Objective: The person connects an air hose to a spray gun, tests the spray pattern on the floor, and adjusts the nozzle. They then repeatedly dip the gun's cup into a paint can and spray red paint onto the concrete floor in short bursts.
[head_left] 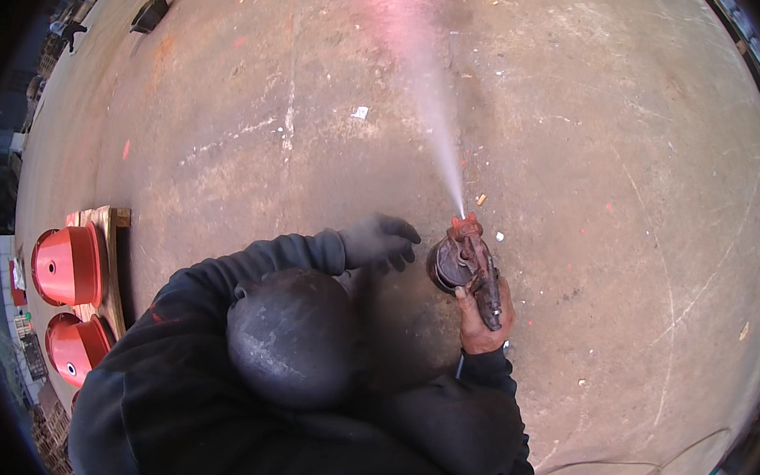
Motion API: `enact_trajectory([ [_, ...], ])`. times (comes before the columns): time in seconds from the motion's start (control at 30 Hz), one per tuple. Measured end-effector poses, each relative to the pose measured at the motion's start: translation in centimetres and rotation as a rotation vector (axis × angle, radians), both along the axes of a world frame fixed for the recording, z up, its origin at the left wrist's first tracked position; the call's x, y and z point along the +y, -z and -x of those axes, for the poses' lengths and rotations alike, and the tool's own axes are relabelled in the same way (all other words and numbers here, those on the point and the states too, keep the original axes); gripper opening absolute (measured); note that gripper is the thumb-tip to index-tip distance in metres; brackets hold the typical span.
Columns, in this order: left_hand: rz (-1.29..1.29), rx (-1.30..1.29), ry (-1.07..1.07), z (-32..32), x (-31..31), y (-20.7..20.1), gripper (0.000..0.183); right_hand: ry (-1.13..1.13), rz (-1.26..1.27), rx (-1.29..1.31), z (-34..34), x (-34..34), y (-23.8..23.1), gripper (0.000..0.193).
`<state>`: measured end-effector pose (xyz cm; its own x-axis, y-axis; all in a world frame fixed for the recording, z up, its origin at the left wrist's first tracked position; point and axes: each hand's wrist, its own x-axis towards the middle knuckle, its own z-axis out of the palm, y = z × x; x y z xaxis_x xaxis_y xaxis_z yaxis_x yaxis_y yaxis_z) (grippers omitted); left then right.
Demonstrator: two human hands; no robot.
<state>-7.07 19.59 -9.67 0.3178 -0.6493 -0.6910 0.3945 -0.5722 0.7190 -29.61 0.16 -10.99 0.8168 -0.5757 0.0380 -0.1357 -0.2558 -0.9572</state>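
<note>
The right hand (483, 333) is gripping a paint-crusted, dark-reddish metal spray gun (476, 261), probably stiff, cup-heavy, best held by its handle (487, 301); the empty left hand (381, 242) is hovering leftward.

Place: industrial workshop or yard
Floor (575, 253): broad worn concrete, red-flecked
Equipment: spray gun (479, 268) discharging pinkish mist (435, 108)
Stock: glossy red tubs (72, 265) on wooden pallet (109, 274)
Loose line: hose or cable (603, 463)
</note>
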Motion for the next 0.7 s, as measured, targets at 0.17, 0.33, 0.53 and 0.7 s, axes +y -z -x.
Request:
enact_trajectory([
  [0.17,0.041,-0.01,-0.042,-0.2,-0.3,-0.7,0.041,0.022,0.026,-0.046,-0.3,0.2,-0.3,0.039],
  [0.33,0.106,0.016,-0.062,-0.3,-0.3,-1.1,0.04,0.025,-0.097,-0.03,-0.4,0.2,-1.2,0.038],
  [0.53,0.166,0.016,-0.073,-0.6,-0.3,-1.8,0.038,0.016,-0.151,-0.106,-0.9,0.0,-2.1,0.048],
  [0.7,0.297,0.042,-0.141,-2.0,-0.4,-3.2,0.036,0.003,-0.339,0.012,-0.1,-1.0,-3.7,0.066],
])
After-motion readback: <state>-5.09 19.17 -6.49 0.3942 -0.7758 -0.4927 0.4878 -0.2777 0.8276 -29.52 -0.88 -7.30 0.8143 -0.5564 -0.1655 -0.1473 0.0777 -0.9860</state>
